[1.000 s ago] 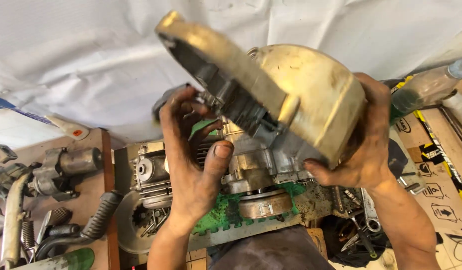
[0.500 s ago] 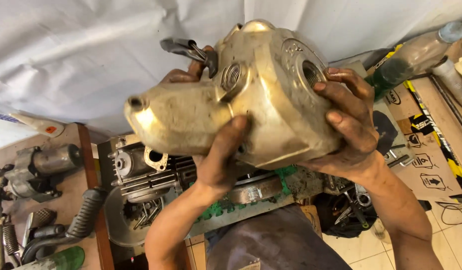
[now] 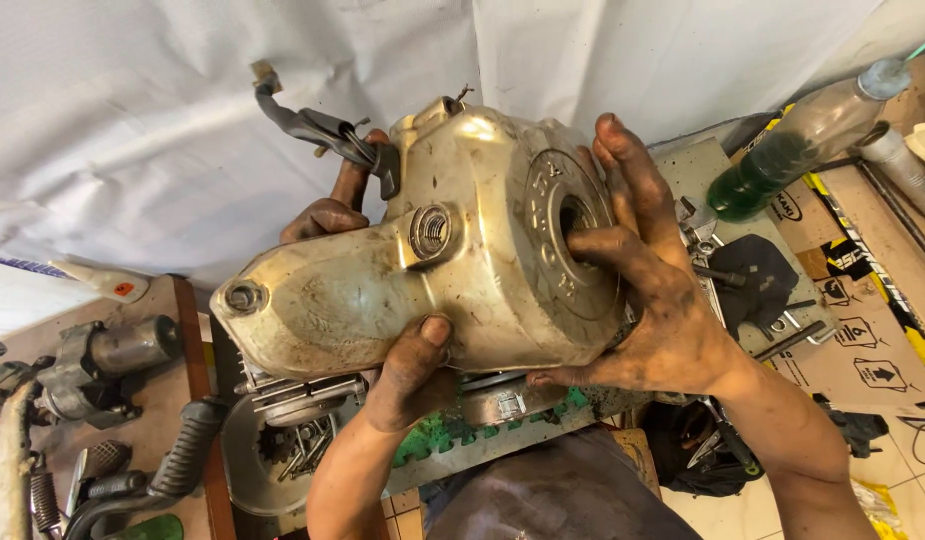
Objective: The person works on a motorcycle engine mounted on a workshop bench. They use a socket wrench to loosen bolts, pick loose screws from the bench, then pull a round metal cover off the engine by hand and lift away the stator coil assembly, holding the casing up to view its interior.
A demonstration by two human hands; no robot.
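A large, dirty cream-coloured engine side cover (image 3: 382, 290) fills the middle of the view, held up over an engine block (image 3: 312, 400) on the floor. My left hand (image 3: 407, 375) grips its lower edge from below, with the fingers curling up behind its top. My right hand (image 3: 652, 300) lies flat on the round end of the cover, one finger near its central hole. A dark wiring clip with a cable (image 3: 327, 130) sticks out at the cover's upper left.
A white sheet (image 3: 182, 110) hangs behind. Metal parts, a starter-like motor (image 3: 112, 355) and a ribbed hose (image 3: 187, 450) lie at left. A bottle with green liquid (image 3: 792, 145), loose tools (image 3: 712, 260) and cardboard (image 3: 862, 330) are at right.
The cover has been turned from its open inner side facing me to its outer face, then lowered and levelled. Both hands shifted their hold around it.
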